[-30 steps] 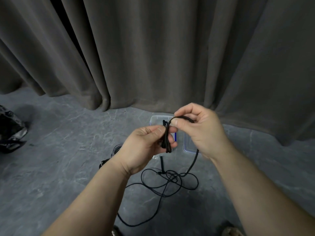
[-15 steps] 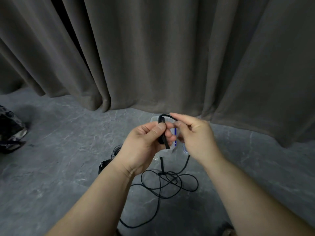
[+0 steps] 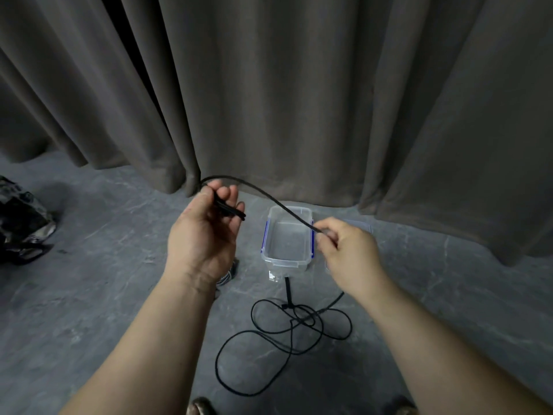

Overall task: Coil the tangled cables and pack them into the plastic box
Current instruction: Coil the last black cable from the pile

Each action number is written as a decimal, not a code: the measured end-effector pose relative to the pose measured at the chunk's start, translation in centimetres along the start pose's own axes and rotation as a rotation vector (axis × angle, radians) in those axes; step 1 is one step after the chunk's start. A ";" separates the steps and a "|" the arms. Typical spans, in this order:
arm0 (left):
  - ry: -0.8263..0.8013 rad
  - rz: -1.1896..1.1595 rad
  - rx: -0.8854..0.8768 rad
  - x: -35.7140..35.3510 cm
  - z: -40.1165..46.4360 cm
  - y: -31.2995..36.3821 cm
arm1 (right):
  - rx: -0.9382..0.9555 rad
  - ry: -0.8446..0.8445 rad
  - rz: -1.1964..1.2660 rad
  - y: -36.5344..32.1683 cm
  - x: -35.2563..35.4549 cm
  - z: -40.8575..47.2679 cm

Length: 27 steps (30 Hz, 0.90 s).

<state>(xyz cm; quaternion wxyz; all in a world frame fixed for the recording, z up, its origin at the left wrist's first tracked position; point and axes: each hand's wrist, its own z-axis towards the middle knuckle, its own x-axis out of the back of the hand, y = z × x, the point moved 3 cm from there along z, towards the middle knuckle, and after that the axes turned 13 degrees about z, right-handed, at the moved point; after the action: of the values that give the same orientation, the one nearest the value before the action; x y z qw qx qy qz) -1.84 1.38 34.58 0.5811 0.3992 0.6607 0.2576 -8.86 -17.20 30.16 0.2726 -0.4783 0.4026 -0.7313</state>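
The left hand's (image 3: 206,235) fingers (image 3: 229,202) curl round a short folded bundle of the black cable (image 3: 269,199), thumb side pressing the first turns flat. The right hand (image 3: 344,253) pinches the same cable further along, fingertips closed on it over the plastic box (image 3: 287,262), so a single strand arches between the two hands. From the right hand the cable drops to the floor (image 3: 104,295), where the rest lies in loose crossing loops just in front of the box — one strand looks knotted around a short black strap (image 3: 288,292). The box stands open and looks empty, near the curtain (image 3: 299,100); what may be its lid (image 3: 365,227) is half hidden behind the right hand.

The risk, as I judge it, is in those floor loops — pulling more slack through could cinch the crossings tighter instead of freeing them, or drag the tangle against the light box and shove it. The small bundle could also spring open if the left grip eases.
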 end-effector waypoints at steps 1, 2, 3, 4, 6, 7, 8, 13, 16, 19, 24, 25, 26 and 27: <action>-0.009 0.031 0.000 -0.1 -0.1 -0.4 | 0.024 -0.053 -0.105 -0.4 -0.2 -0.1; -0.026 0.065 -0.005 -0.3 -0.1 -0.7 | 0.047 -0.152 -0.223 -1.0 -0.5 -0.3; -0.047 0.095 -0.017 -0.5 -0.2 -1.0 | 0.067 -0.275 -0.331 -1.5 -0.9 -0.6; -0.069 0.126 -0.032 -0.6 -0.2 -1.3 | 0.085 -0.393 -0.400 -2.0 -1.3 -0.9; -0.107 0.216 -0.065 -0.7 -0.2 -1.7 | 0.090 -0.544 -0.393 -3.2 -1.7 -1.4; -0.123 0.274 -0.079 -0.7 -0.3 -1.9 | 0.067 -0.579 -0.337 -3.7 -1.4 -1.4; -0.139 0.337 -0.089 -0.6 -0.4 -2.2 | 0.033 -0.594 -0.248 -4.3 -1.0 -1.4; -0.245 0.556 -0.031 -0.6 -1.2 -3.0 | -0.034 -0.527 0.290 -6.7 1.3 -1.1; -0.251 0.505 0.018 -1.0 -1.3 -3.2 | -0.037 -0.462 0.328 -6.3 1.6 -1.0; -0.197 0.380 0.024 -0.9 -0.9 -2.8 | -0.070 -0.316 0.163 -4.3 1.5 -0.3; -0.249 0.276 0.083 -1.4 -1.2 -2.8 | -0.070 -0.012 -0.141 -1.9 1.7 0.8; -0.279 0.254 0.117 -1.6 -1.4 -2.9 | -0.050 -0.008 -0.191 -1.9 1.7 0.7; -0.305 0.213 0.151 -1.8 -1.5 -2.8 | -0.035 -0.036 -0.262 -1.7 1.5 0.7; -0.323 0.153 0.179 -1.9 -1.5 -2.7 | -0.035 -0.108 -0.349 -1.6 1.1 0.5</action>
<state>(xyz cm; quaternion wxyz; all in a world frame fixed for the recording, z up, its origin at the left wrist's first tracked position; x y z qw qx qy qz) -3.94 -1.51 33.80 0.6205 0.5346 0.5468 0.1735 -8.83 -17.43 32.13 0.1542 -0.5840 0.3110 -0.7338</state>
